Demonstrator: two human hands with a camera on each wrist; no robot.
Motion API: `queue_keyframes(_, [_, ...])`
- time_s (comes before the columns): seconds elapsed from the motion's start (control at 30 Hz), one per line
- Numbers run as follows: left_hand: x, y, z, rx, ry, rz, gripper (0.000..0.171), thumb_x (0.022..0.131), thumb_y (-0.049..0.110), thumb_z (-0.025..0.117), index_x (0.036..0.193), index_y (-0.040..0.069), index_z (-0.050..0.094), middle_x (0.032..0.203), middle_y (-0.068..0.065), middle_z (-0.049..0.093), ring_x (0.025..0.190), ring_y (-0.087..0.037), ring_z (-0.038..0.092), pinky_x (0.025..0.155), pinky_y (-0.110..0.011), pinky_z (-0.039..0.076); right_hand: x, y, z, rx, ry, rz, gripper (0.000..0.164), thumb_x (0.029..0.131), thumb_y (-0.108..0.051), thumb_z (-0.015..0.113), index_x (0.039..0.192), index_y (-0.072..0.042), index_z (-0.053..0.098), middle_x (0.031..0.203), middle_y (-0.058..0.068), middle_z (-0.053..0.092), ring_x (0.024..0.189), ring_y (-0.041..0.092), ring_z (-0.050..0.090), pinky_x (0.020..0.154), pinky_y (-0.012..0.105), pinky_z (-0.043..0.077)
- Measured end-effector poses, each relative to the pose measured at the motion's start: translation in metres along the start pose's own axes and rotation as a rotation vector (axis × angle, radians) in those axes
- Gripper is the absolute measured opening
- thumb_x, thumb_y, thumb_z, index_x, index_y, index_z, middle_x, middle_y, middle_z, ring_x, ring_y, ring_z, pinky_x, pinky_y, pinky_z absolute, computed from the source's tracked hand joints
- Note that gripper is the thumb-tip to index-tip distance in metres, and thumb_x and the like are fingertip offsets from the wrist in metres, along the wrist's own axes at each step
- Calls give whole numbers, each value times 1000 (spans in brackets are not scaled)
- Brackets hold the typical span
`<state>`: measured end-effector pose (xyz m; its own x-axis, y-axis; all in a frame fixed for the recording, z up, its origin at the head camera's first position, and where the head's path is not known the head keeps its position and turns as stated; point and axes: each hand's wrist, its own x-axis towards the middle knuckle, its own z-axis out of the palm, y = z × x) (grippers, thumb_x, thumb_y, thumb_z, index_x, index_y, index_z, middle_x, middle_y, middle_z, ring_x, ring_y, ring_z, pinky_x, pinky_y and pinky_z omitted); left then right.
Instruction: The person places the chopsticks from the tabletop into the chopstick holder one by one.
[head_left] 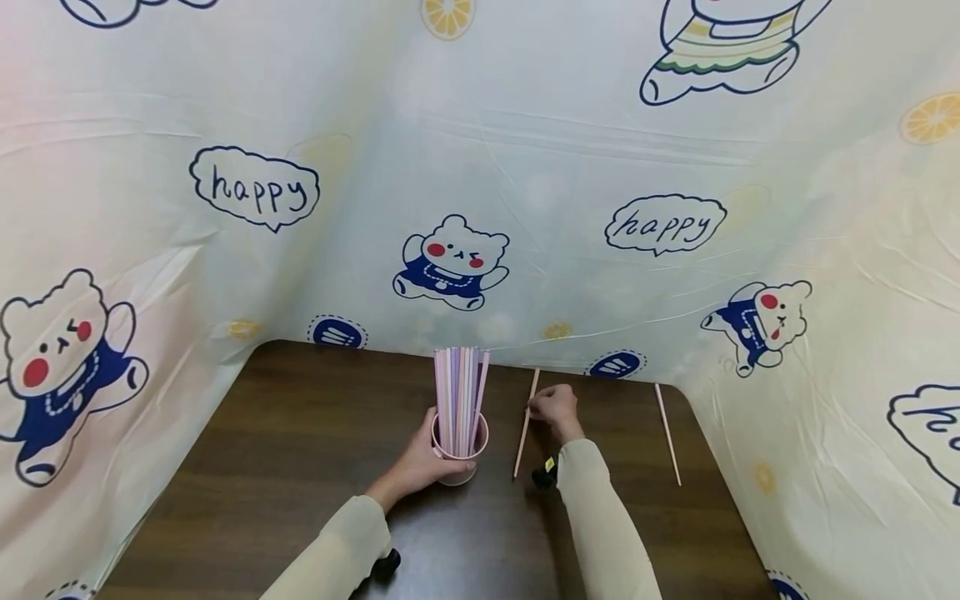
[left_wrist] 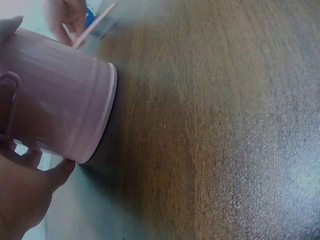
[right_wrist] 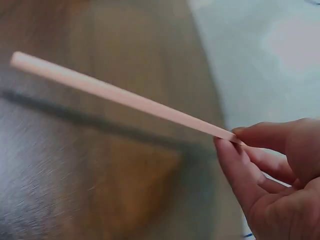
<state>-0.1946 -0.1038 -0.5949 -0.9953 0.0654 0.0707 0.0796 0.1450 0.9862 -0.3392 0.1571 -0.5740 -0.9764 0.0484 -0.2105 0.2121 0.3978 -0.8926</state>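
Observation:
A pink cup [head_left: 459, 479] with a small side handle, seen close in the left wrist view, holds a bundle of pink, white and purple drinking straws [head_left: 459, 396]. My left hand [head_left: 420, 458] grips the cup round its side. To the right of the cup, my right hand [head_left: 557, 410] pinches a pale pink straw [right_wrist: 125, 100] between thumb and fingertips. That straw is lifted off the table, and its shadow falls below it in the right wrist view. Another pink straw [head_left: 667, 433] lies farther right on the table.
The dark wooden table [head_left: 300, 450] is bordered at the back and sides by a hanging cloth [head_left: 540, 167] printed with bears and lettering. A black wrist device [head_left: 545, 475] sits by the right sleeve, another [head_left: 386, 565] by the left sleeve.

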Motion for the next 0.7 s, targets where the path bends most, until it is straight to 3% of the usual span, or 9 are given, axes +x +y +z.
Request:
queue_keyframes(0.27, [0, -2, 0, 47, 1, 18, 105, 62, 22, 101, 146, 21, 39, 125, -3, 63, 110, -20, 60, 100, -43, 46, -16, -55, -21, 231, 54, -150, 20, 91, 8, 69, 110, 15, 69, 99, 28, 71, 75, 23, 74, 82, 47, 59])
queue_keyframes(0.53, [0, -2, -1, 48, -2, 18, 104, 62, 24, 101, 146, 22, 40, 125, -3, 63, 110, -20, 60, 100, -43, 45, -37, -100, -36, 286, 32, -301, 19, 93, 3, 72, 110, 11, 71, 98, 26, 70, 84, 33, 74, 78, 40, 60])
queue_keyframes(0.7, [-7, 21, 0, 30, 10, 19, 103, 64, 11, 98, 148, 12, 40, 125, -9, 63, 110, -26, 60, 100, -46, 45, -61, -131, -38, 355, 9, -361, 19, 92, 6, 71, 109, 15, 70, 101, 34, 68, 87, 39, 74, 83, 46, 59])
